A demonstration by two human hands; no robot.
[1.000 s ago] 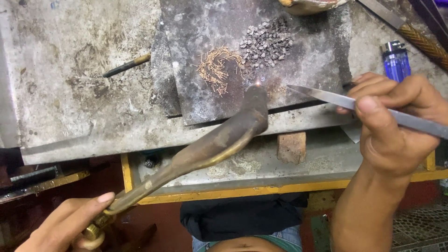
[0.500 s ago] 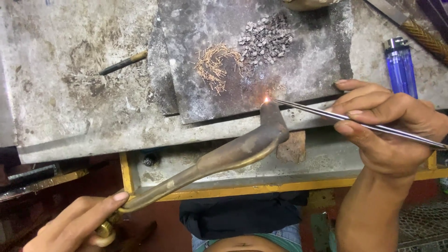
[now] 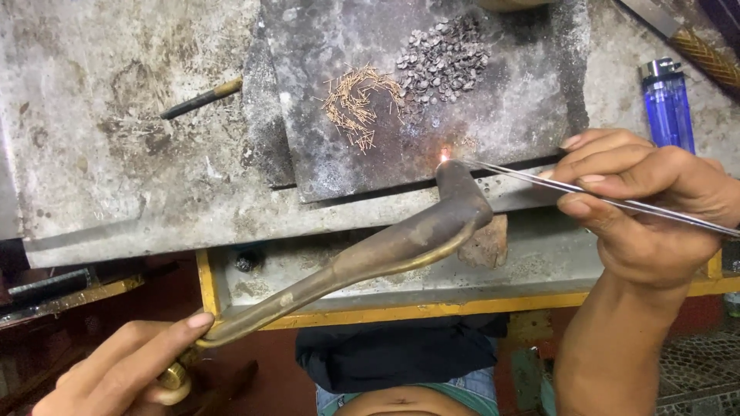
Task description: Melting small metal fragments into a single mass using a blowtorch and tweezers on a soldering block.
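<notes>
Head view: the left hand [image 3: 127, 362] has its fingers wrapped round the brass end of a long bent torch [image 3: 370, 250], whose dark nozzle points at the near edge of the grey slab [image 3: 532, 108] lying on the table [image 3: 100, 154]. A small orange glow [image 3: 445, 155] sits right at the nozzle tip. The right hand [image 3: 640, 204] pinches a pair of thin steel tweezers [image 3: 539, 179], fingers closed on the shafts, and the tips reach in from the right to the glow.

Against a second ago, the torch has swung right and its nozzle has crept up onto the slab's near edge, while the tweezers have dropped flatter and slid left until their tips meet the flame. Half a second ago the two were nearly joined; now they touch the same bright spot, so heat and tool are working one tiny piece, too small to make out.

Further in on the slab lie a heap of fine gold wire bits [image 3: 356, 104] and, just beside it, a pile of dark grains [image 3: 441, 62], both unmoved. A blue lighter [image 3: 669, 104] lies toward the table's right edge, a dark stick [image 3: 202, 98] toward the left
</notes>
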